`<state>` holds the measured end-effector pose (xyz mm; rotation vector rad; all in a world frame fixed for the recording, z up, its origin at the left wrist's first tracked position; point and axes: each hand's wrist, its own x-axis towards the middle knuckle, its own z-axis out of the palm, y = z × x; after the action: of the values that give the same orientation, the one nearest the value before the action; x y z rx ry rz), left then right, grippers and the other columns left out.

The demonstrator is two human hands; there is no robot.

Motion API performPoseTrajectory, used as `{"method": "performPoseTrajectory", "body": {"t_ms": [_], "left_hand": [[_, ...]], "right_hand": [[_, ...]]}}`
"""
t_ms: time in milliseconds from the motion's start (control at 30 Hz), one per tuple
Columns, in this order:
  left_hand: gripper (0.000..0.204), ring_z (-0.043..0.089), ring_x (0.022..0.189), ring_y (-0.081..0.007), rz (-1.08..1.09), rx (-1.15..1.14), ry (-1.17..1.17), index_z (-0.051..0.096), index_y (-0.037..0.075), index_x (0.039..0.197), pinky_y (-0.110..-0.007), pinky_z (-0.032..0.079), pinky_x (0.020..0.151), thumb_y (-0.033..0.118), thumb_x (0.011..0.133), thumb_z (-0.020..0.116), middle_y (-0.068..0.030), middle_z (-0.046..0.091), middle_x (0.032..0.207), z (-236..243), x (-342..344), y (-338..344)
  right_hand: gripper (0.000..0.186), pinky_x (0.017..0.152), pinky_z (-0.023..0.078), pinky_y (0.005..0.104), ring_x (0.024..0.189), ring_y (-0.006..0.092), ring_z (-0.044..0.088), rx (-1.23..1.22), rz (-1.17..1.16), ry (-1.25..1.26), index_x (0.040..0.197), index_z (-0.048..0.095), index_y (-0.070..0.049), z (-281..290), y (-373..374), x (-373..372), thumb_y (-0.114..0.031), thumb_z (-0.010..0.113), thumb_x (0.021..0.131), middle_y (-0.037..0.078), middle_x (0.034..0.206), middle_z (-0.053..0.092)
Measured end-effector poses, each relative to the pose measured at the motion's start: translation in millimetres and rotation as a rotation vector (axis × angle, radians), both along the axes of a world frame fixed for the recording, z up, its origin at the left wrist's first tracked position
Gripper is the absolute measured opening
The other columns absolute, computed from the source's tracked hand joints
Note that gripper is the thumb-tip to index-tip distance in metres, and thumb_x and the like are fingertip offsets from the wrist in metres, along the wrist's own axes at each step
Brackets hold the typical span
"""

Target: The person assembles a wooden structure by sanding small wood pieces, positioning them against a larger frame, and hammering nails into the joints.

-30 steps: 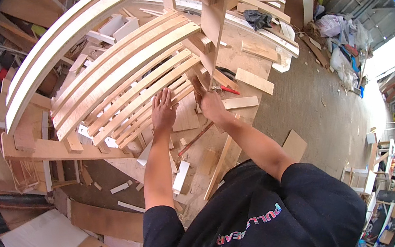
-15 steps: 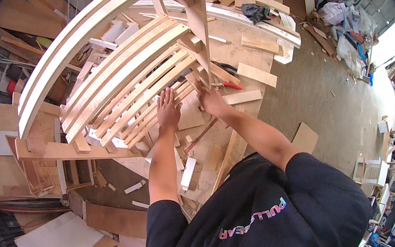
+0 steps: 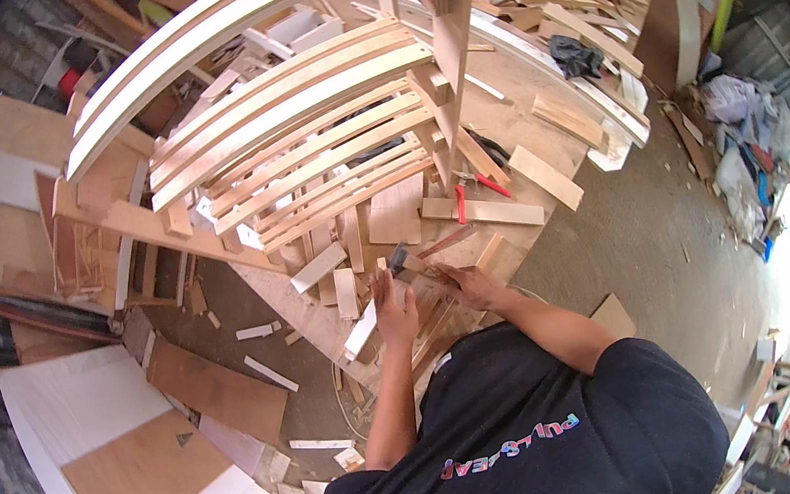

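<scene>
Since the worktable [image 3: 516, 119] takes up most of what's ahead of me, I'll start there. The curved slatted frame [image 3: 290, 112] stands over its far-left side, well apart from my hands. A pale plank [image 3: 506, 212] lies just beyond my right hand [image 3: 475, 288], which looks closed around the handle of a hammer [image 3: 399, 259], though the fingers are too small to be sure how tightly. My left hand [image 3: 396, 318] is open, fingers up, right by the hammer's dark head; can't tell if it's touching. So the hammer's between my hands, over the near part of the table.

I'd call this step sorting out my hold on the tool, and the next move calls for a proper wrap on that handle imo.

Room-wise, the table's right edge is near my right forearm with concrete floor [image 3: 606, 237] past it, so elbow space is better there. Left's tighter: white block [image 3: 361, 335] just beside that hand. Red-handled pliers [image 3: 461, 205] sit by the plank.
</scene>
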<state>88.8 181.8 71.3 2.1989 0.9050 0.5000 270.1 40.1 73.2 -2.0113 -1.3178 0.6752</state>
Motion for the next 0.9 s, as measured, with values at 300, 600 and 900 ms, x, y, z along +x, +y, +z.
{"method": "performPoseTrajectory", "body": {"t_ms": [300, 600, 900], "left_hand": [[0.064, 0.047, 0.144, -0.0438, 0.107, 0.026, 0.056, 0.048, -0.003, 0.152, -0.048, 0.038, 0.12, 0.022, 0.096, 0.068, -0.0287, 0.051, 0.153, -15, -5, -24], [0.048, 0.067, 0.122, -0.039, 0.425, -0.145, -0.055, 0.066, 0.0, 0.136, -0.043, 0.051, 0.105, 0.027, 0.098, 0.069, -0.0251, 0.07, 0.13, 30, 62, -73], [0.036, 0.075, 0.106, -0.0249, 0.566, -0.323, -0.302, 0.068, 0.0, 0.133, -0.035, 0.056, 0.093, 0.016, 0.1, 0.067, -0.0176, 0.078, 0.112, 41, 146, -112]], "right_hand": [[0.051, 0.089, 0.058, 0.0511, 0.098, 0.0412, 0.072, -0.137, 0.158, -0.194, 0.142, 0.062, -0.015, 4, 25, 30, -0.028, 0.067, 0.093, 0.019, 0.107, 0.075], [0.042, 0.088, 0.059, 0.0455, 0.095, 0.0378, 0.074, -0.016, 0.037, -0.012, 0.126, 0.071, -0.008, 22, 54, 138, -0.03, 0.072, 0.091, 0.022, 0.111, 0.075], [0.067, 0.092, 0.056, 0.0484, 0.11, 0.041, 0.069, 0.549, 0.002, 0.007, 0.145, 0.052, -0.006, 75, 112, 196, -0.019, 0.081, 0.087, 0.024, 0.132, 0.061]]}}
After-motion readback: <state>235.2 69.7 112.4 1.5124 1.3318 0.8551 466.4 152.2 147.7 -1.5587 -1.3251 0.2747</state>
